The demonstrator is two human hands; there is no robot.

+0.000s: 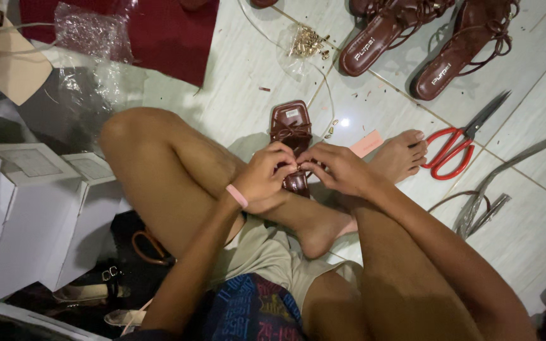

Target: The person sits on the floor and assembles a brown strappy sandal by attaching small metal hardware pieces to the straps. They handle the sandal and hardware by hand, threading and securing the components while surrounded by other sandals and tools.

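While the person sits on the tiled floor (248,69) with legs crossed, the head view shows both hands meeting over a dark brown sandal (291,129) that lies just in front of the shins. The left hand (263,173), with a pink band (236,196) on its wrist, has its fingers (284,165) pinched together on the near end of the sandal. The right hand (339,167) does the same from the other side, its fingers (309,165) closed on the same spot, so the fingertips of the two hands almost touch. What small part they pinch is too small to tell. The far end of the sandal, with its straps, stays uncovered and points away from the person.

Just beside the right foot lie red-handled scissors (459,139), and a small pink paper (366,143) lies between the sandal and the foot. Farther away stand two more brown sandals (424,44), and near them a clear bag of small golden pieces (308,43). On the left side stand white boxes (33,208), and a dark red sheet (159,35) lies at the top.
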